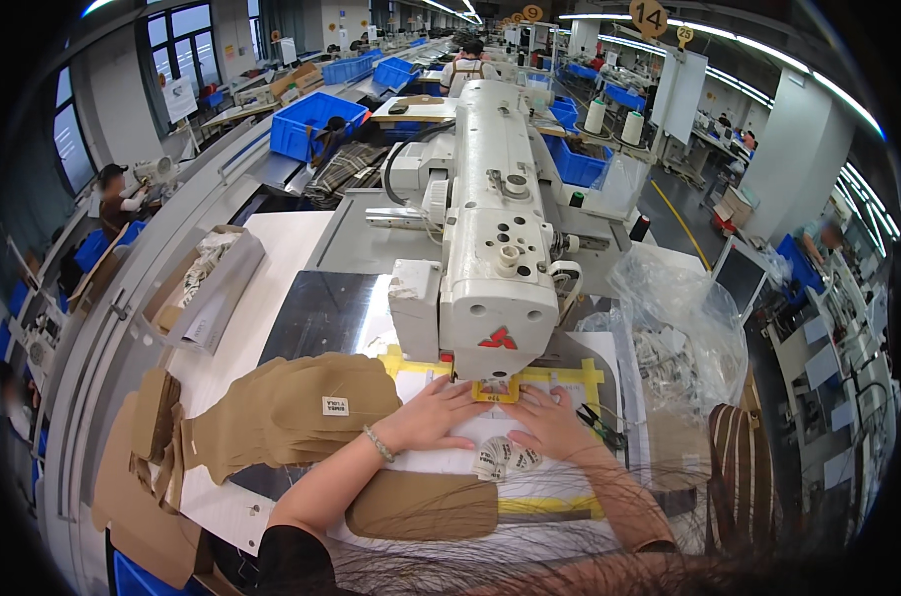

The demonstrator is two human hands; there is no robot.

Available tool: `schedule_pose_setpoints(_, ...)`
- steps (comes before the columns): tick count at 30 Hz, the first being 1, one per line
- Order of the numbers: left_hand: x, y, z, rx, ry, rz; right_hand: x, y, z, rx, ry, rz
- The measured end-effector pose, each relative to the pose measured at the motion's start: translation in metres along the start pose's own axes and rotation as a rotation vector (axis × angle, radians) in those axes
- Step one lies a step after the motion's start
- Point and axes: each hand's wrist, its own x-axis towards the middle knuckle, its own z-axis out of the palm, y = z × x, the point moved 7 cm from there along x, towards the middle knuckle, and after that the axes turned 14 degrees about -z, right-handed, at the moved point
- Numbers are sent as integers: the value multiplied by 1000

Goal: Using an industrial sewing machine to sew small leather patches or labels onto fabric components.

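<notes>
Under the head of a white industrial sewing machine [495, 288], both my hands lie on a white sheet edged with yellow tape [560, 377]. My left hand [433, 415] is flat with its fingers stretched toward a small yellow frame [495, 390] below the machine head. My right hand [553, 425] lies flat on the frame's other side, fingers spread. Between my wrists sits a small bunch of white printed labels [508, 457]. A rounded brown panel [421, 505] lies nearer to me, below my left forearm. The needle area is mostly hidden by the machine head.
Left of my arm lie fanned brown panels [272, 412], one bearing a white label. Beyond them stands a grey box [207, 298] with fabric inside. To the right are dark-handled snips [606, 429], a clear plastic bag [679, 308] and striped brown material [744, 467]. A blue crate [306, 124] stands farther back.
</notes>
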Motion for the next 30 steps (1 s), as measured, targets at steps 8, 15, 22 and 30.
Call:
schedule_pose_setpoints(8, 2, 3, -5, -2, 66, 29, 0, -2, -4, 39, -21, 34)
schedule_pose_setpoints(15, 4, 3, -5, 24, -23, -44, 0, -3, -9, 45, 20, 27)
schedule_pose_setpoints(22, 3, 1, -6, 36, 63, 4, 1, -1, -6, 28, 25, 21)
schedule_pose_setpoints(30, 3, 2, -4, 40, 18, -16, -1, -1, -6, 27, 22, 35)
